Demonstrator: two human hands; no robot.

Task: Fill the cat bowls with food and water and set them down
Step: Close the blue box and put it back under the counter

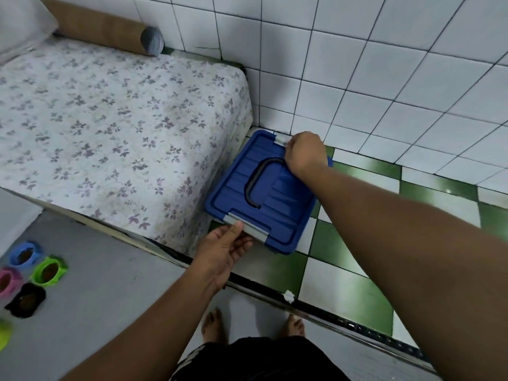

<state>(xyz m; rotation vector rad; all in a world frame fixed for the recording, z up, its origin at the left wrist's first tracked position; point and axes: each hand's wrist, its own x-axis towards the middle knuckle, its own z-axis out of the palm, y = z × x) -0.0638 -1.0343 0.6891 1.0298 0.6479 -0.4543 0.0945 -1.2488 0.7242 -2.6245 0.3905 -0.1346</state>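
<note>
A blue plastic storage box with a dark carry handle sits on the floor in the corner beside the mattress. My left hand pinches the near grey latch, thumb on top. At the far side, my right hand has its fingers curled on the far grey latch. Cat-shaped bowls stand on the grey floor at the far left: blue, green, pink and black, each with brown food inside. A lime bowl is cut off by the frame edge.
A mattress with a floral sheet fills the left, with a cardboard tube along the wall. White wall tiles close in the corner. A metal door track separates the grey floor from green-and-white tiles. My bare feet stand just before it.
</note>
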